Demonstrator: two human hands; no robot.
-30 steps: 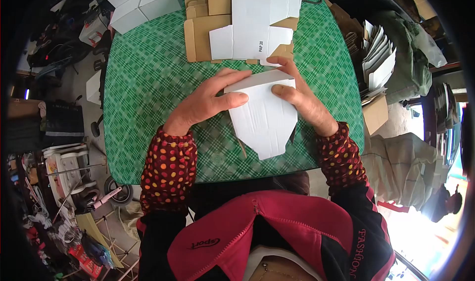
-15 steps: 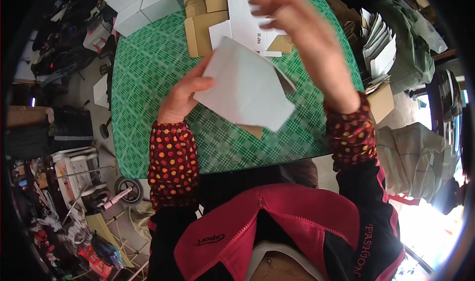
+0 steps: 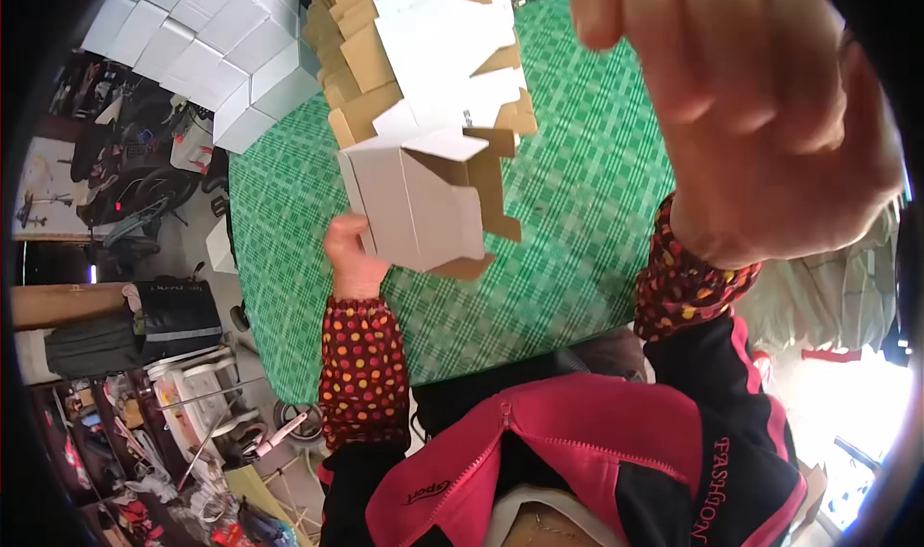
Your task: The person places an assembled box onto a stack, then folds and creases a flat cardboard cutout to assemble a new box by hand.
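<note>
My left hand point(image 3: 348, 252) grips the lower left side of a white cardboard box point(image 3: 409, 210), its thumb against the outer wall. The box stands tilted above the table, partly folded, with its brown inner flaps sticking out to the right. Close to the camera at the upper right, my right hand point(image 3: 760, 133) is raised with fingers bent and somewhat apart. Nothing shows in it, though the top edge cuts off part of the fingers. Beyond the box lies a stack of flattened white and brown cartons point(image 3: 433, 47).
A green checked cloth point(image 3: 568, 229) covers the table. Closed white boxes point(image 3: 207, 27) are piled at its far left corner. Crowded shelves point(image 3: 125, 451) and a stroller-like frame point(image 3: 221, 403) stand to the left. A pale cloth sack point(image 3: 828, 287) is at the right.
My right hand has risen from above the table to near the camera. The carton in my left hand has turned, now showing its open flaps. The view has shifted, showing more boxes at the far left.
</note>
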